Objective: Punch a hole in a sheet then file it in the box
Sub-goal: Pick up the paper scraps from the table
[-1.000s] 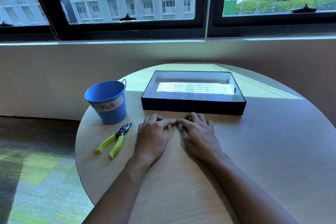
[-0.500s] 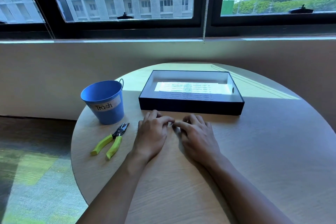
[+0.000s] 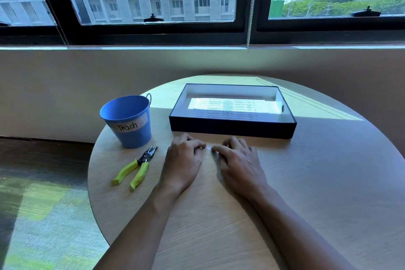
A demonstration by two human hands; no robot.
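A: So, trash bucket (image 3: 129,129), then punch (image 3: 143,159) parked beside it, for easy reach?
B: Likely. Left grip (image 3: 183,158), right grip (image 3: 237,162) lay curled on desk (image 3: 328,182), tips almost meeting; pinching anything, can't tell. Sheet (image 3: 230,106) sat in box (image 3: 232,130) behind them.

A: Your left hand (image 3: 183,160) and your right hand (image 3: 238,164) lie palm down, side by side, straight ahead of you.

B: Yes, and your bare forearms (image 3: 140,226) reach forward from the bottom edge, drawing closer toward the wrists.

A: Your fingers are curled on both hands, knuckles raised.

B: Your left index finger (image 3: 202,146) and right index finger (image 3: 217,149) point at each other, tips nearly meeting. Whether you pinch anything there is too small to tell.
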